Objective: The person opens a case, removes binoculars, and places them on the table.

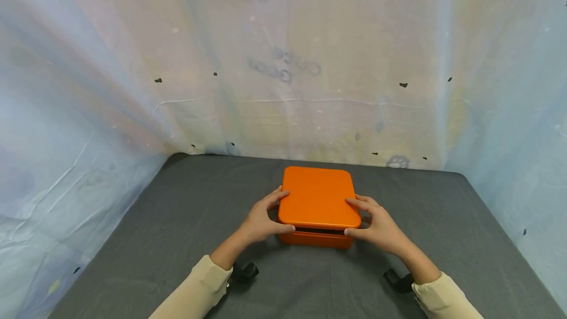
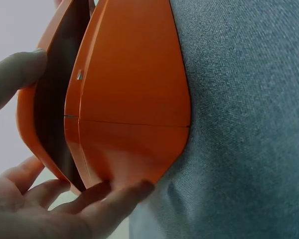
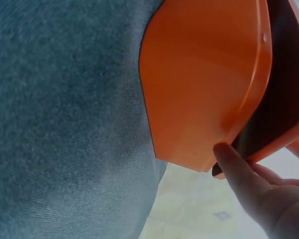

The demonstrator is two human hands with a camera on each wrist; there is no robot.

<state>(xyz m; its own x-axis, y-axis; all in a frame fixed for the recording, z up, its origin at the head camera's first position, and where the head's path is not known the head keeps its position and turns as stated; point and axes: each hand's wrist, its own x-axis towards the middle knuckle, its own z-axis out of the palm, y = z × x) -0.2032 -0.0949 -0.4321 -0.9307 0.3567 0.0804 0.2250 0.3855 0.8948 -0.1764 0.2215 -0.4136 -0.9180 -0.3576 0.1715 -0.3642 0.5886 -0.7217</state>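
An orange box with rounded corners stands on the grey surface. Its orange lid is raised along the near edge, and a dark gap shows between lid and base. My left hand grips the lid's left side, thumb at the near edge; in the left wrist view, its lower fingers also lie against the base. On the opposite side my right hand grips the lid, thumb at the near corner. One finger reaches the base's rim in the right wrist view. The box's contents are hidden.
Grey fabric covers the table beneath the box. Pale patterned curtains hang behind it and on both sides. Black straps are worn at both wrists, below cream sleeves.
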